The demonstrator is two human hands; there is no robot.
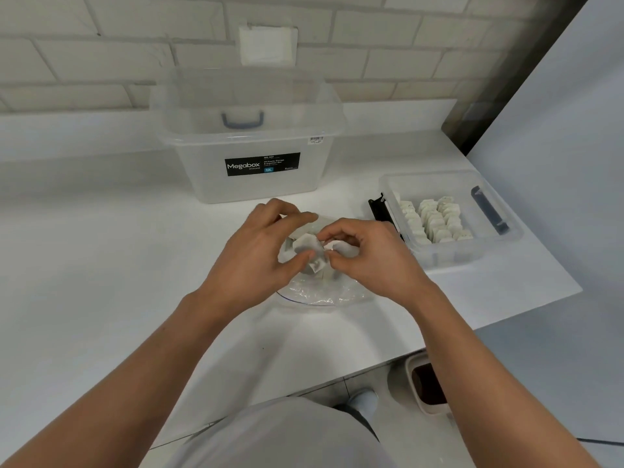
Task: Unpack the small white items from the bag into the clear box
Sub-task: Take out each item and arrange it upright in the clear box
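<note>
A clear plastic bag (317, 293) lies on the white table at the centre, with several small white items (309, 248) at its mouth. My left hand (260, 251) pinches some of these white items between thumb and fingers. My right hand (368, 255) pinches other white pieces just to the right of them, fingers curled. To the right stands the small clear box (472, 251), which holds several white items (435, 221) set in rows.
A large clear Megabox storage tub (250, 184) with a lid and blue-grey handle stands behind the bag, against the brick wall. A black object (380, 211) lies beside the small box. The table edge runs close on the right; a bin (427, 386) sits on the floor below.
</note>
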